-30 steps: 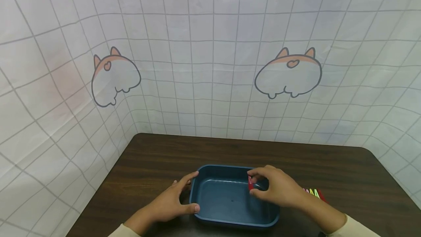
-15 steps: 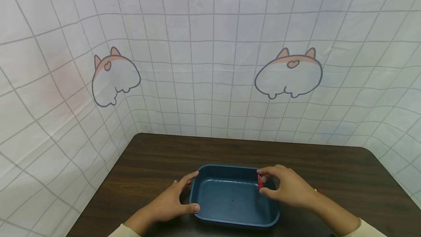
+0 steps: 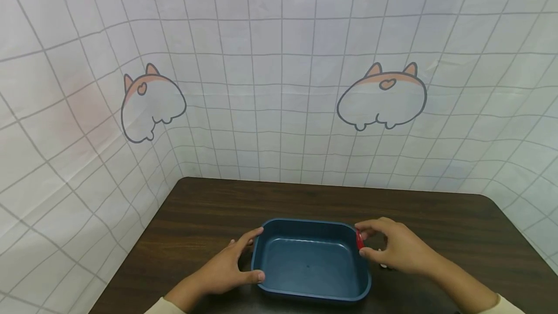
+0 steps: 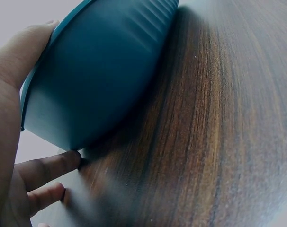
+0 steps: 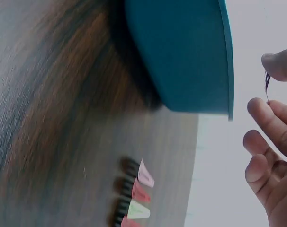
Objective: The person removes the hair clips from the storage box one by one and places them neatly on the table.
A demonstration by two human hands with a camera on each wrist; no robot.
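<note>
A dark blue plastic basin (image 3: 305, 265) sits on the table. My left hand (image 3: 228, 263) holds its left end, thumb over the rim and index fingertip at the back corner. In the left wrist view the other fingers (image 4: 46, 171) reach down by the basin's lower edge. My right hand (image 3: 394, 246) pinches a small red hair clip (image 3: 359, 239) between thumb and fingertips, at the basin's right rim in the head view. Edge-on in the right wrist view, the clip (image 5: 267, 86) looks thin and curved, and the remaining fingers are loosely bent.
Several coloured clips (image 5: 139, 191), pink, red and pale green, stand in a row on the table right of the basin. In the head view my right hand and forearm mostly hide them. A white gridded cloth (image 3: 279, 86) hangs behind the dark wooden table (image 3: 209, 202).
My right hand has moved right with the red hair clip, from over the basin's inside to its right rim. The left hand and basin have stayed in place.
</note>
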